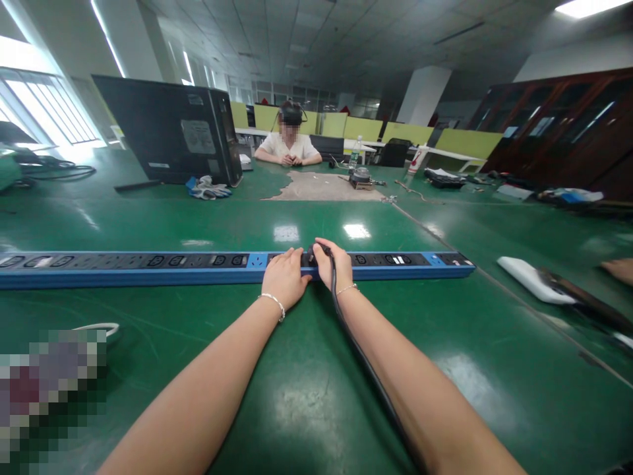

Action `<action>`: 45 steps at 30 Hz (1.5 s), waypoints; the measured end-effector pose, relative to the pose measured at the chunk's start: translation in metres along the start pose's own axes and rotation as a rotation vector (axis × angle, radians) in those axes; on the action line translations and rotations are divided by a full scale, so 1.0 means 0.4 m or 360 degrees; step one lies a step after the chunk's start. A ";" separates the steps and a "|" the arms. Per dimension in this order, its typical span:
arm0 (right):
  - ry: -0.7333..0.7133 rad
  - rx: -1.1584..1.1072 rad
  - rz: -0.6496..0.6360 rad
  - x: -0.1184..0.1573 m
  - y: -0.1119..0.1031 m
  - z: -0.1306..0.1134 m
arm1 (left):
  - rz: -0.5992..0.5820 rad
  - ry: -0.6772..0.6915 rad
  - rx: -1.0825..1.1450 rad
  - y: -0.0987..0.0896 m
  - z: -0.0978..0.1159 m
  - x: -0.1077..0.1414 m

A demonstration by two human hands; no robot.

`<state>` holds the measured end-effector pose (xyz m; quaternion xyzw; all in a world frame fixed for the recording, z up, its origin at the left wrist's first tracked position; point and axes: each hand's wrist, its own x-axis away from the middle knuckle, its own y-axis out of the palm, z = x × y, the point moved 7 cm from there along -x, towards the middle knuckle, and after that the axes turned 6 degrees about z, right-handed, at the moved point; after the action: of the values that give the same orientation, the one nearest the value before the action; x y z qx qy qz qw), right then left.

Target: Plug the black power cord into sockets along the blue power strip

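Note:
A long blue-and-black power strip (232, 275) lies across the green table, its row of sockets facing up. My left hand (284, 277) grips the strip near its middle, fingers over the top and thumb at the front edge. Just to its right, my right hand (335, 264) is closed around a black plug (312, 253) at the sockets. Whether the plug's pins sit in a socket is hidden. From the plug a black power cord (353, 340) runs down over my right wrist and along the forearm toward me.
A black computer case (173, 132) and gloves (210, 188) stand at the back left. Across the table sits a person (289, 142) in a headset. A bottle (356, 152) is near them. At right are a white object (534, 280) and another person's hand (620, 269).

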<state>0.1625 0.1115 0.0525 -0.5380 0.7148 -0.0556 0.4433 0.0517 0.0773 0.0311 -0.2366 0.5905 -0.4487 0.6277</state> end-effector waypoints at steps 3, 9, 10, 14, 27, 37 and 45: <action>0.0105 0.0037 0.0049 0.006 -0.009 -0.002 | 0.0008 0.0015 0.0005 0.003 -0.001 -0.001; 0.0040 0.0174 0.0016 0.026 -0.003 -0.025 | 0.0049 0.0054 0.0012 0.012 0.000 -0.001; 0.0006 0.0215 0.0010 0.028 0.000 -0.030 | 0.0049 0.0054 0.0016 0.014 -0.001 -0.001; -0.0122 0.0371 -0.0001 0.027 0.012 -0.047 | 0.0048 0.0043 0.0026 0.017 -0.001 -0.001; -0.0115 0.0383 0.0000 0.035 0.019 -0.057 | 0.0040 0.0017 0.0013 -0.001 0.004 -0.001; -0.0294 0.0377 -0.0265 0.080 0.015 -0.031 | 0.0079 0.0085 -0.0004 -0.004 0.012 0.006; -0.0352 0.0302 -0.0357 0.086 0.011 -0.005 | 0.0047 0.0171 0.0077 -0.012 0.026 0.012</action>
<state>0.1569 0.0842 0.0314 -0.5731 0.5886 -0.1123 0.5590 0.0597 0.0685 0.0343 -0.1883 0.6158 -0.4656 0.6070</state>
